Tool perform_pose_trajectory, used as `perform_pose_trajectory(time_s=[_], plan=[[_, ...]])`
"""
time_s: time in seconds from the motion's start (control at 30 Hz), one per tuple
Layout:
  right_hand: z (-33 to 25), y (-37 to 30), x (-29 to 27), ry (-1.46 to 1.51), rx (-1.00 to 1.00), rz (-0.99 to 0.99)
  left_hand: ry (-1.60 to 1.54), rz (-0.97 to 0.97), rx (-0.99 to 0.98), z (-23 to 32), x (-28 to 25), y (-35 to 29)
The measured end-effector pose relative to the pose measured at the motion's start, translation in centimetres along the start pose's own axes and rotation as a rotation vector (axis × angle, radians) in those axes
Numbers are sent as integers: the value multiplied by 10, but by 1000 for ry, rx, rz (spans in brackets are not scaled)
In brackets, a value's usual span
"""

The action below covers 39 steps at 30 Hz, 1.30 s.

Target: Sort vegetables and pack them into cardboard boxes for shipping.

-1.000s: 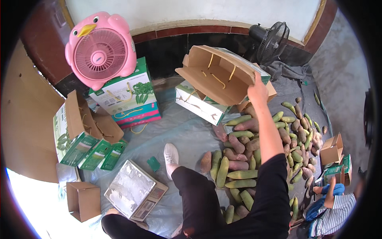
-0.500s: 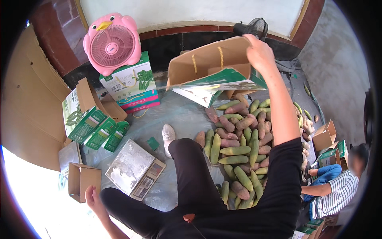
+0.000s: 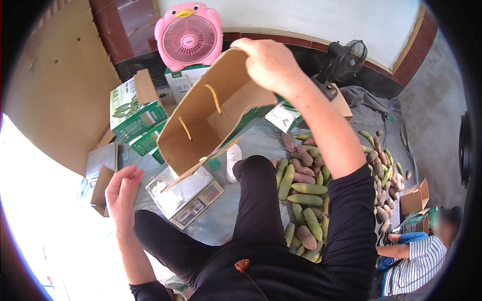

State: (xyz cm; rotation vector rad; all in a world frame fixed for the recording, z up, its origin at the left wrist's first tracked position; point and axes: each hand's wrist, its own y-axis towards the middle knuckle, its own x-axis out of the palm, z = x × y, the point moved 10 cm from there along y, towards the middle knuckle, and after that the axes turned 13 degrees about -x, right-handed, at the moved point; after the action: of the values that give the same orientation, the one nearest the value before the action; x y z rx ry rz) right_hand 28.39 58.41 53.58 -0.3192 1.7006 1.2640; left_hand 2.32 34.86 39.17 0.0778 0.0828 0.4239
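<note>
Carton (image 3: pixel 201 118) & scale (image 3: pixel 185 200) L of veg pile (image 3: pixel 307 188), fan (image 3: pixel 189 39) bhnd.

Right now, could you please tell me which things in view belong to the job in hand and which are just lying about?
Part of the job:
open carton, held in the right hand
probably the scale and the vegetables

Seemingly just lying about:
pink fan
black fan
bunched grey cloth

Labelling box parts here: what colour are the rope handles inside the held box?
The rope handles are yellow, clearest in the current head view.
</note>
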Motion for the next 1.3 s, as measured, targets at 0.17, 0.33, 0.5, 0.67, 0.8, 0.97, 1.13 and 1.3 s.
perform_pose_trajectory(time_s=[0.17,0.33,0.5,0.67,0.8,0.97,1.13,1.3], plan=[[-97,-7,0,82,-170,221,-422,-229,-321,-19,52,24],[-194,-71,29,-17,-388,427,-943,-267,-412,-59,53,58],[-191,-128,94,200,-265,256,-668,160,-521,-103,-11,55],[-122,-176,126,442,-15,57,-406,202,-479,-105,-40,58],[-14,-238,95,350,360,288,182,204,-367,-73,-20,49],[68,-361,110,252,759,87,700,234,-338,-96,-9,43],[61,-451,149,128,834,-99,1092,-74,-225,-134,32,27],[43,-538,181,104,1028,-321,1236,-211,-206,-180,51,13]])
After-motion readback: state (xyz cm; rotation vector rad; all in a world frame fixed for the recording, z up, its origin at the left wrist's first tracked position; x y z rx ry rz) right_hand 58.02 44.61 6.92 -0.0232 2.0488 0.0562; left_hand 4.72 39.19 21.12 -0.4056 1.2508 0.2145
